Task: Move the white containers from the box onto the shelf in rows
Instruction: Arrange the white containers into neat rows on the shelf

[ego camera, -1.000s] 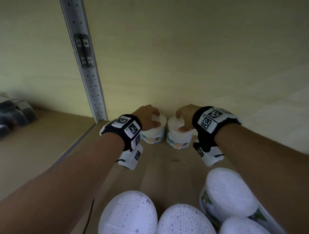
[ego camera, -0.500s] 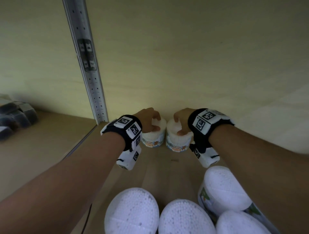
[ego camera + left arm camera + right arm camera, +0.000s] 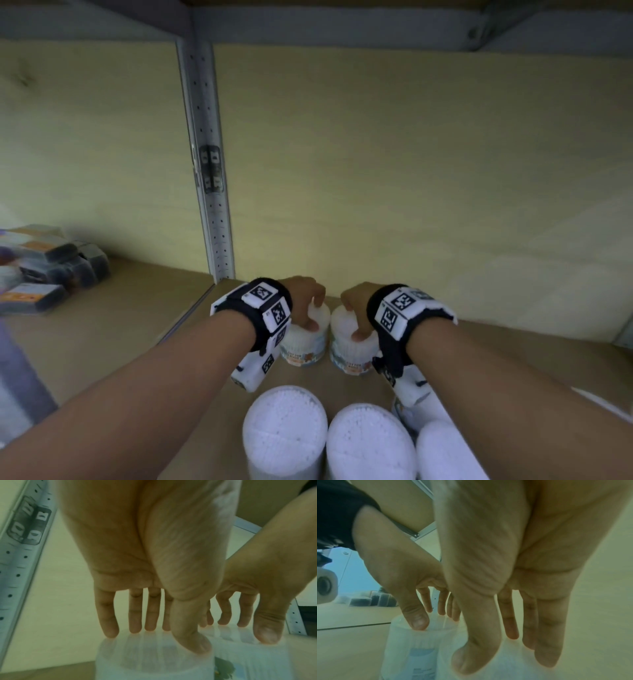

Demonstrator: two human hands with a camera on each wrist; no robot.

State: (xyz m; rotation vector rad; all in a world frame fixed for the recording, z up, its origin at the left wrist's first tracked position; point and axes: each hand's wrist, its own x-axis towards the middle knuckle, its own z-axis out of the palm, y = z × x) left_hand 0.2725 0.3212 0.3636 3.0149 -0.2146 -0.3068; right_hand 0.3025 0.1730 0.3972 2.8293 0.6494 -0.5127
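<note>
Two small white containers stand side by side on the wooden shelf point(image 3: 507, 356) close to its back wall. My left hand point(image 3: 313, 310) grips the lid of the left container point(image 3: 303, 347) from above, thumb at the near rim and fingertips at the far rim point(image 3: 137, 630). In the same way my right hand point(image 3: 352, 318) holds the right container point(image 3: 351, 354), whose thumb point(image 3: 471, 660) shows large in the right wrist view. The two containers almost touch. Three more white containers point(image 3: 284, 431) stand in a row nearer to me, the right one partly hidden by my forearm.
A perforated metal upright point(image 3: 209, 171) rises just left of the left container. Dark flat packages point(image 3: 51, 267) are stacked on the neighbouring shelf bay at far left. A metal shelf beam point(image 3: 342, 20) runs overhead. Bare shelf board extends to the right.
The two held containers have come closer together, from a clear gap to nearly touching. The head view has pulled back and tilted up, now showing the beam above.
</note>
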